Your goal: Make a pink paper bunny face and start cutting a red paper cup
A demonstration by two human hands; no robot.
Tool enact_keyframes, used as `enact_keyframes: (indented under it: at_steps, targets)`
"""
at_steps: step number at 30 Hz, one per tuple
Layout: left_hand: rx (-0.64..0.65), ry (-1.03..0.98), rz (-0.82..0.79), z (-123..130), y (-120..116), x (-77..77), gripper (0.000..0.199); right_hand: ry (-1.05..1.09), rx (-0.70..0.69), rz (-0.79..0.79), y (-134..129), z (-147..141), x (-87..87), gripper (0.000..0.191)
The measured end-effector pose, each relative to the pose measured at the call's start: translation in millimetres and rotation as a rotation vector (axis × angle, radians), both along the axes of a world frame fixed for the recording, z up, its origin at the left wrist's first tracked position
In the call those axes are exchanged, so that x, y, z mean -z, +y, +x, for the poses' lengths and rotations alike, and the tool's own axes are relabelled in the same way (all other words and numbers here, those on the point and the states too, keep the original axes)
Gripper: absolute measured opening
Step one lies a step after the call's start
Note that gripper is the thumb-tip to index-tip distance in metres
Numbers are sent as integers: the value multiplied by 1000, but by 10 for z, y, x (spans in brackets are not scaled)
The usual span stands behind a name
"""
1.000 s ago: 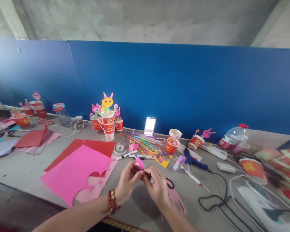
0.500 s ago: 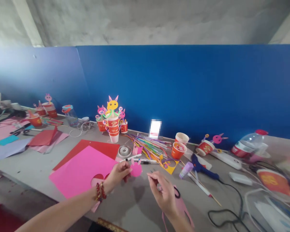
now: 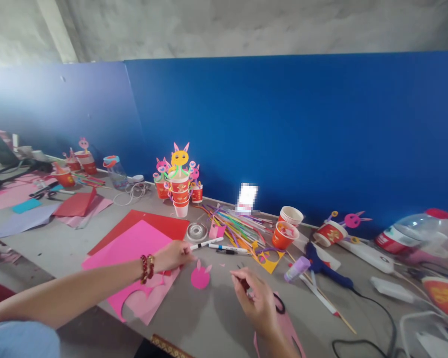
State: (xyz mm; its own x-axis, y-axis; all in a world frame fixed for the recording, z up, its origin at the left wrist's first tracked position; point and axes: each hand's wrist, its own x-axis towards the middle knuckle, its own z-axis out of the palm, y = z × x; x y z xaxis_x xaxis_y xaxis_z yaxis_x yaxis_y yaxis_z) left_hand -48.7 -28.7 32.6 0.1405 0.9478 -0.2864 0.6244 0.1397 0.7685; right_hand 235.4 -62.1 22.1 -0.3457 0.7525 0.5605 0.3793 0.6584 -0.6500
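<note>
From my end: blue panel (image 3: pixel 265 129) blocks the back; grey table (image 3: pixel 209 323), surface showing from between the hands toward the near edge. Pink sheet (image 3: pixel 138 243) under left wrist. Right hand (image 3: pixel 256 298) fingers bent, left hand (image 3: pixel 173 255) fingers curled together; can't tell if either pinches anything. Blue glue gun (image 3: pixel 326 268) far right. White marker (image 3: pixel 209 243) by left fingertips. Pink rabbit cutout (image 3: pixel 200 277) on tabletop between hands.

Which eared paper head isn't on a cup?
The pink head lying on the tabletop, between the left hand and right hand; the other eared heads rise or stick out from paper cups.
</note>
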Motion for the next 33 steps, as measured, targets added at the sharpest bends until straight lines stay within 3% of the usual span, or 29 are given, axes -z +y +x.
enact_keyframes:
  at_steps: [5,11,15,19,22,27,33]
  targets:
    - [140,301,406,-66,301,-70,8,-18,-12,-13,-8,-19,16,15]
    - [238,468,608,15,426,83,16,-12,10,-55,30,-11,48,15]
    - [218,479,734,-28,435,-67,20,-6,15,-69,39,12,49,15]
    - [220,443,859,83,266,-315,19,20,17,-68,38,10,49,14]
    - [330,281,959,317,0,-411,13,114,35,-103,14,-24,55,14]
    - [401,107,901,674,-326,-406,10,366,73,-271,-95,-105,61,28]
    - [407,85,951,913,-339,-351,13,370,135,-272,-147,-101,10,25]
